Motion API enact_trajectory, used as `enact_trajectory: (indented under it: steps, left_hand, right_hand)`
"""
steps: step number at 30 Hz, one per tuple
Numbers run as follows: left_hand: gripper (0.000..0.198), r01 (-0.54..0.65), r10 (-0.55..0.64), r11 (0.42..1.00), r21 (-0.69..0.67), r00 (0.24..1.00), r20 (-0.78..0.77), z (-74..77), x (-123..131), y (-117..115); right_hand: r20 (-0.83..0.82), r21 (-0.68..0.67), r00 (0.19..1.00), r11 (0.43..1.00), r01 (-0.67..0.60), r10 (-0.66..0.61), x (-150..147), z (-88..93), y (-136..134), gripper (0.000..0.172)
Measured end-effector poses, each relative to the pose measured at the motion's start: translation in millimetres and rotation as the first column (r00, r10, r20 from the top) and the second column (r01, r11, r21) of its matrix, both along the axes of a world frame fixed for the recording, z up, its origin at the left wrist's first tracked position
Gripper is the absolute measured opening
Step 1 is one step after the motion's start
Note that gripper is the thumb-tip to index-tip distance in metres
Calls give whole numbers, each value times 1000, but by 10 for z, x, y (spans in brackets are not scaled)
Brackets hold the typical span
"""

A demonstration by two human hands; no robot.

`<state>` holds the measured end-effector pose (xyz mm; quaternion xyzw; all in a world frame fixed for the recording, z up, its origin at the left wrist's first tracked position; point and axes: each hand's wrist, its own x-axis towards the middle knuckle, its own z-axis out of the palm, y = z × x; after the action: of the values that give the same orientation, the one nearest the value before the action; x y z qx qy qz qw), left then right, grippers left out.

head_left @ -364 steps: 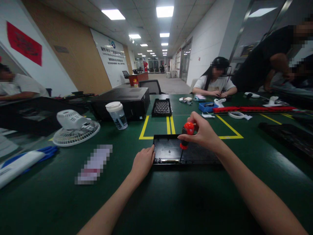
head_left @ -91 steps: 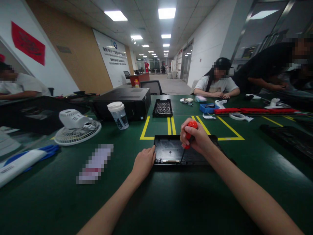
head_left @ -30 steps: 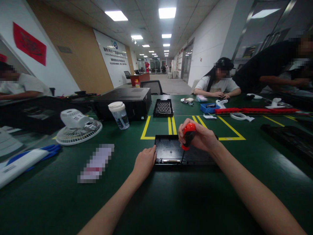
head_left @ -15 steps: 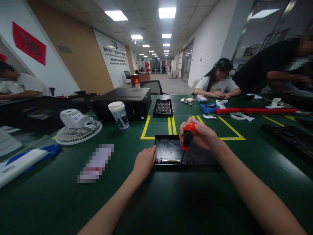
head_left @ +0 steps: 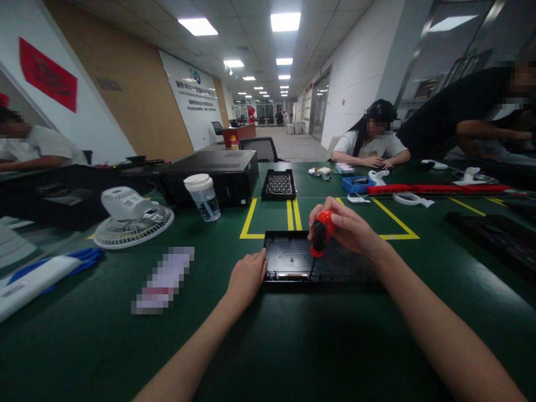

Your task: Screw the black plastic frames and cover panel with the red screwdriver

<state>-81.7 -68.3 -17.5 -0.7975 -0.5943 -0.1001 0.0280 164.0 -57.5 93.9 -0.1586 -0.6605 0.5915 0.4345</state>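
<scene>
Green tabletop (head_left: 268, 346): right hand (head_left: 350, 229) wrapped round red-black screwdriver (head_left: 321, 234); left hand (head_left: 246, 278) touching black panel (head_left: 288, 248) at left edge, grip unclear.

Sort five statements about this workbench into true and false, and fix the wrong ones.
1. The right hand holds a red-and-black screwdriver. True.
2. The screwdriver's shaft points upward. False: it slants down toward the near edge of the black panel.
3. The left hand rests against the left end of the black panel. True.
4. The blue tray sits left of the white-lidded cup. False: it is to the cup's right.
5. The white fan lies grille-down on the green table. True.
</scene>
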Motion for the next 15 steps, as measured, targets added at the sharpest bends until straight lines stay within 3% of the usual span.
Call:
enact_trajectory:
  steps: [15]
  left_hand:
    - [40, 6, -6, 1000, 18, 1000, 16, -20, -2, 1]
  right_hand:
    - [83, 62, 996, 997, 40, -45, 68, 78, -18, 22]
